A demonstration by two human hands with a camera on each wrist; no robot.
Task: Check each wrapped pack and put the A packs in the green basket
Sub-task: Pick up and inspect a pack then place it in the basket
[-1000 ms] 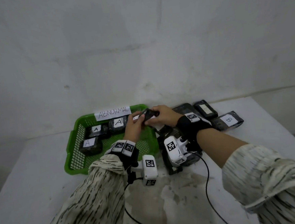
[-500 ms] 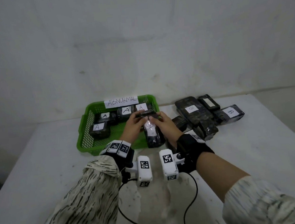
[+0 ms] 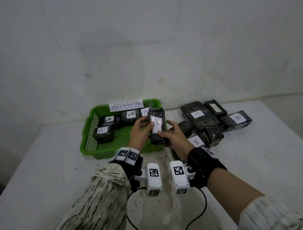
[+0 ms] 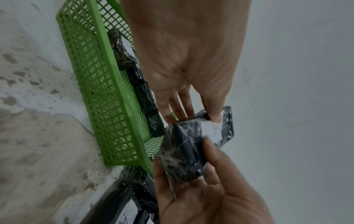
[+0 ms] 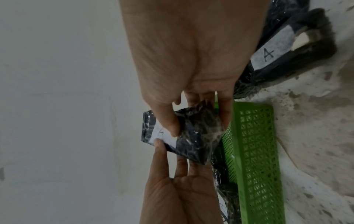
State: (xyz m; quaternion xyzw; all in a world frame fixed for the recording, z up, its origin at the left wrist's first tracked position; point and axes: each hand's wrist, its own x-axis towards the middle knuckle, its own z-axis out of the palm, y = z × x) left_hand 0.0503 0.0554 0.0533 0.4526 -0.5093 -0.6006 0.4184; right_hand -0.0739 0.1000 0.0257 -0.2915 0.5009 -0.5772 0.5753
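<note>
Bench [image 3: 51,168], white and stained, stood against a bare wall [image 3: 141,43]; both hands, left [image 3: 139,132] and right [image 3: 174,138], gripped a dark, film-wrapped pack [image 3: 157,127] labelled A above the basket [image 3: 89,136].

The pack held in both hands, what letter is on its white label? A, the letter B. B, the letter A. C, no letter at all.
B: the held pack, gripped by the left hand and the right hand over the green basket, shows a handwritten A on its label.
</note>
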